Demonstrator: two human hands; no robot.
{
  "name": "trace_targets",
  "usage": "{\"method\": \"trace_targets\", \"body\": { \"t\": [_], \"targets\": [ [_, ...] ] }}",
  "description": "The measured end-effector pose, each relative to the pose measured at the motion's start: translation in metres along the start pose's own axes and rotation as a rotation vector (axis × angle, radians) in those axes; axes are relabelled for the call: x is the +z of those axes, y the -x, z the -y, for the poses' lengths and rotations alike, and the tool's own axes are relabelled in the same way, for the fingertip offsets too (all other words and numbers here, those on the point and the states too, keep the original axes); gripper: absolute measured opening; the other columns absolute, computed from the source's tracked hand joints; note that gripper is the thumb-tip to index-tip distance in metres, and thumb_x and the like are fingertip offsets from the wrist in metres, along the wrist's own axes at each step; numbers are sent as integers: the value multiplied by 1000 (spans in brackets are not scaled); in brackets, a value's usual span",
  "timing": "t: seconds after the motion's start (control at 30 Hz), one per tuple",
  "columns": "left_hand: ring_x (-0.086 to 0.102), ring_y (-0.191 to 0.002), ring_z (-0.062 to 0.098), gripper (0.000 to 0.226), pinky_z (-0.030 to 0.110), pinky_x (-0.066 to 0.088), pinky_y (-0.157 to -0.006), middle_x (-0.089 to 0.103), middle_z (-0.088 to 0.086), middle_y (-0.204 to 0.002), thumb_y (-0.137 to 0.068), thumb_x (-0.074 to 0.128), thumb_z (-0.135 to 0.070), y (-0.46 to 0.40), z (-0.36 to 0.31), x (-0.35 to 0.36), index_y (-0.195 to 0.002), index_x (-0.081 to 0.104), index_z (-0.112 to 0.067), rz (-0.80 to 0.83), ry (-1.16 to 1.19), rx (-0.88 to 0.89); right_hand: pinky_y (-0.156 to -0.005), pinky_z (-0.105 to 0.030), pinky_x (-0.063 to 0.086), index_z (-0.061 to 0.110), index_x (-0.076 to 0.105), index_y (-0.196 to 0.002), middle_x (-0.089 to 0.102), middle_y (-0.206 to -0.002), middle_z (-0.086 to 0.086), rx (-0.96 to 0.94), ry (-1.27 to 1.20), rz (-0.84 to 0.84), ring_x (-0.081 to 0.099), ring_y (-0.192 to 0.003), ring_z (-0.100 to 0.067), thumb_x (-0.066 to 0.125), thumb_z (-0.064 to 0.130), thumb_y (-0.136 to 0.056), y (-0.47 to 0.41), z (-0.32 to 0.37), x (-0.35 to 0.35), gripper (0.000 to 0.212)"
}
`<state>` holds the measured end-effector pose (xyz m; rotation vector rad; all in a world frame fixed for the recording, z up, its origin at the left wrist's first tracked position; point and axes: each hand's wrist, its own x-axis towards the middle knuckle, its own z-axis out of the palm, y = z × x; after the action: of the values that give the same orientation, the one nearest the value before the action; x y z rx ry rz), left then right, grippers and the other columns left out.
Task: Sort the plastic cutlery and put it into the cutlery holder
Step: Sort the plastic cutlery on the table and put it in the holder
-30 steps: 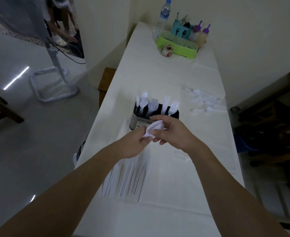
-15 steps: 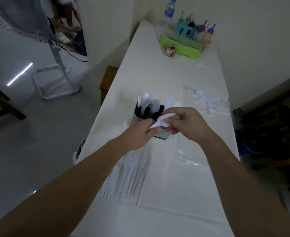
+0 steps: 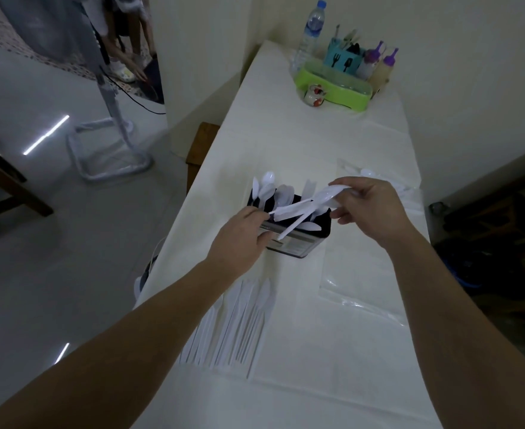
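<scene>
Cutlery holder (image 3: pixel 289 239), counter centre: already stocked with upright spoons and other pieces.
In hand: spoon bundle (image 3: pixel 313 202), right hand (image 3: pixel 368 209) pinching the bowls, left hand (image 3: pixel 242 239) closed on the handle ends, directly above the holder.
Outstanding: knife row (image 3: pixel 239 320) at 6 o'clock; loose pieces (image 3: pixel 378 178) at 2 o'clock.

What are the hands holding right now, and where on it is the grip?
The right hand pinches a small bunch of white plastic spoons by their bowl ends; the left hand grips one handle end, above the cutlery holder.
</scene>
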<state>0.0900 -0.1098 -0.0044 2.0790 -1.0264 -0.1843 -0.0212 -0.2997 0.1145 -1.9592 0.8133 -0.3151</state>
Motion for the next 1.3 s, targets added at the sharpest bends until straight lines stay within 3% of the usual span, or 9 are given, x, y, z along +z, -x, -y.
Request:
{"method": "trace_targets", "body": {
  "t": [0.1, 0.23, 0.43, 0.67, 0.9, 1.0, 1.13, 1.23, 1.3],
  "targets": [
    [60, -89, 19, 31, 32, 51, -83, 58, 4, -109, -92, 65, -23, -5, -6, 1, -121, 59, -14, -34, 97, -110, -56, -27, 56, 28, 74, -87, 74, -75, 3, -3, -2, -13, 71, -61, -19, 57, 9, -92, -1, 0, 4, 25],
    [61, -85, 17, 28, 29, 51, -78, 55, 1, -111, -92, 66, -26, -8, -8, 1, -117, 56, -16, -100, 108, -167, -56, -28, 56, 26, 75, -86, 73, -72, 3, 6, 7, -40, 71, -60, -18, 57, 10, -92, -4, -1, 3, 24],
    [61, -88, 23, 25, 28, 50, -71, 60, 8, -104, -88, 65, -17, 2, -1, 10, -111, 63, -7, -220, -55, 14, -58, -30, 57, 23, 76, -85, 74, -78, -8, -2, -17, -133, 73, -64, -25, 57, 12, -89, -14, -1, -3, 22],
    [64, -69, 23, 14, 30, 53, -59, 65, 6, -91, -88, 70, -16, -8, -12, 31, -101, 73, -10, -190, -100, 67, -62, -31, 57, 21, 76, -90, 74, -79, -1, 32, -14, -173, 73, -64, -21, 57, 15, -87, -21, -5, 0, 20],
    [61, -71, 22, 21, 28, 44, -58, 60, 3, -88, -98, 56, -27, -28, -25, 36, -98, 72, -13, -93, -173, -69, -60, -27, 58, 18, 76, -95, 74, -84, -2, 33, 17, -147, 73, -62, -17, 56, 13, -89, -16, -5, 3, 21],
    [63, -77, 21, 19, 31, 49, -62, 63, 1, -89, -97, 58, -30, -32, -30, 32, -108, 62, -16, -71, -167, -158, -60, -26, 59, 18, 75, -98, 74, -85, 0, 39, 19, -128, 72, -61, -14, 57, 14, -91, -13, -7, 2, 20],
    [67, -85, 24, 43, 40, 55, -70, 69, 2, -94, -92, 66, -29, -33, -33, 29, -124, 38, -18, -80, -2, -274, -58, -24, 57, 19, 75, -99, 74, -82, 3, 26, 23, -114, 72, -63, -15, 58, 16, -92, -10, -11, 0, 19],
    [67, -82, 20, 51, 35, 53, -66, 67, -3, -90, -95, 62, -30, -33, -32, 30, -137, 33, -29, -72, -54, -205, -56, -21, 55, 17, 75, -100, 73, -83, 4, 16, 17, -106, 72, -63, -15, 59, 17, -93, -9, -12, -1, 18],
    [65, -83, 20, 46, 34, 53, -66, 67, -1, -92, -96, 59, -30, -33, -31, 30, -139, 43, -34, -86, -118, -129, -56, -21, 55, 17, 75, -100, 72, -81, 4, 5, 4, -91, 72, -63, -15, 58, 17, -93, -7, -13, -1, 18]
  ]
}}
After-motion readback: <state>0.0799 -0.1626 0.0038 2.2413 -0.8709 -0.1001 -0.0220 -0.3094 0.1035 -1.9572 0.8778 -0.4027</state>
